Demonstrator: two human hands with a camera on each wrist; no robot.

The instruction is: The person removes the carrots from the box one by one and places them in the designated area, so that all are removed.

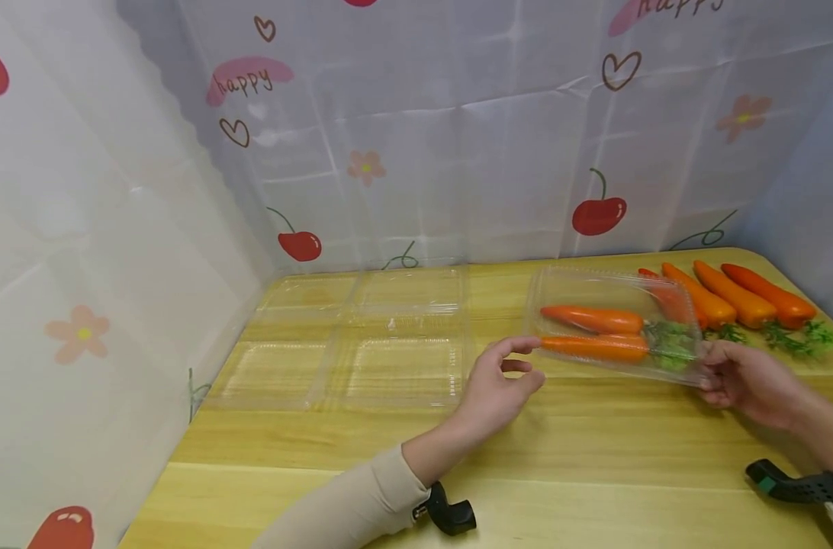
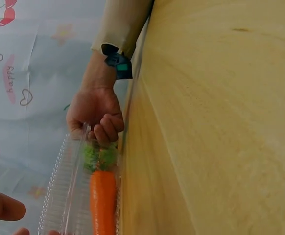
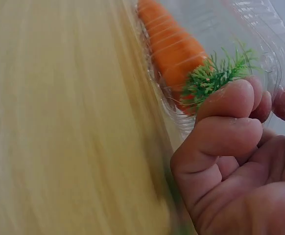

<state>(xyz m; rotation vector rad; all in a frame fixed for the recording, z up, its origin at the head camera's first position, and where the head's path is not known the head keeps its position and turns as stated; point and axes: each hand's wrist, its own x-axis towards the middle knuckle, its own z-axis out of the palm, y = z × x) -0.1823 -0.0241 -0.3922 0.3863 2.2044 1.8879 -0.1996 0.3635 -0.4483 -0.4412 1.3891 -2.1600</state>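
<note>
A clear plastic clamshell box (image 1: 595,286) with two orange carrots (image 1: 595,348) and their green tops inside is tilted over the right half of the table. My right hand (image 1: 749,381) grips its right end, fingers curled at the edge beside the leafy tops. At the opposite end, my left hand (image 1: 495,385) has its index finger reaching to the box's left edge, with the thumb held apart. The left wrist view shows a carrot (image 2: 103,200) through the side wall, its tip cut off by the frame.
Several more carrots (image 1: 732,293) with green tops lie at the back right, one partly seen through the box. Clear plastic trays (image 1: 403,374) stand on the left of the wooden table (image 1: 595,450). A printed curtain (image 1: 458,168) hangs behind and at the sides.
</note>
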